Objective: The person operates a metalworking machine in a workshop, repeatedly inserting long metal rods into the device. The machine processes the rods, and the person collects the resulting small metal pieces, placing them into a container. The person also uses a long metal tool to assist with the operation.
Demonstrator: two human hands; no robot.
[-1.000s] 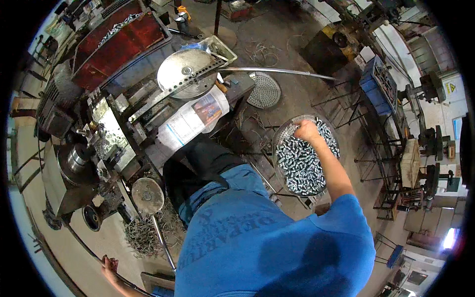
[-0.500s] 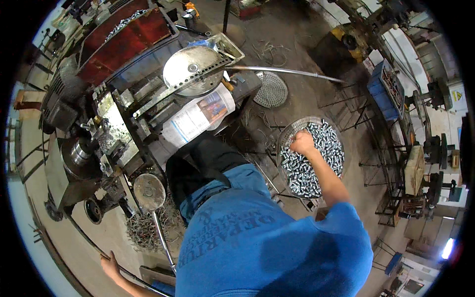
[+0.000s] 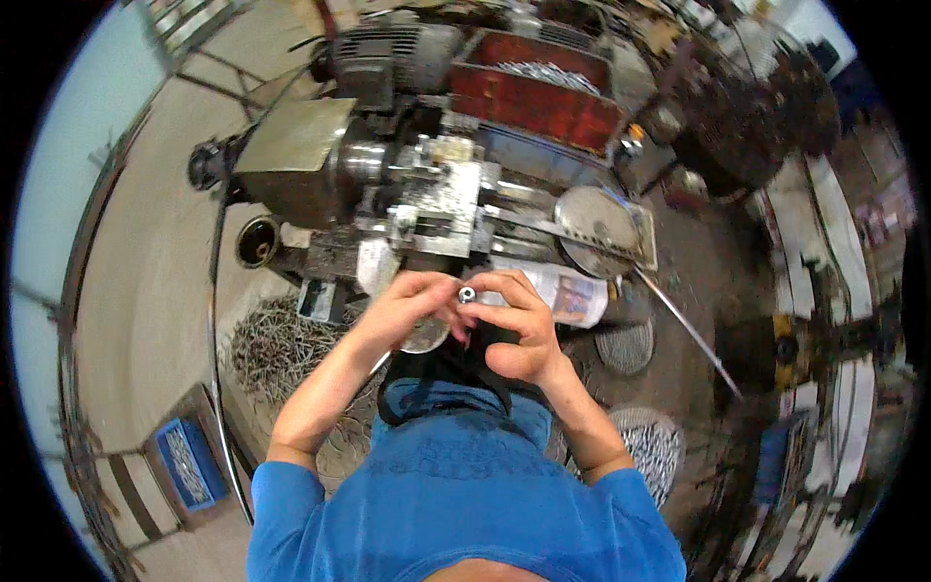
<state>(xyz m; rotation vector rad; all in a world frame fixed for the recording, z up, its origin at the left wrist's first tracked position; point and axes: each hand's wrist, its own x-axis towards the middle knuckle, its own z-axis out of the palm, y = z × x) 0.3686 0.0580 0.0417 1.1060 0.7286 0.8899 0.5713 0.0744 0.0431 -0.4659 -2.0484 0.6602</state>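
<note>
Head view shows both hands together near the machine's near edge: the right hand (image 3: 524,325) pinches a small metal part (image 3: 467,294) in its fingers, and the left hand (image 3: 412,308) meets it from the left, though whether that one grips too I cannot tell. Beyond the hands, the machine (image 3: 464,199) has a printed sheet (image 3: 582,297) and a disc (image 3: 590,218) toward its right end, a red bin (image 3: 533,109) past its far edge; a basin (image 3: 642,417) of metal pieces shows beside the right forearm.
</note>
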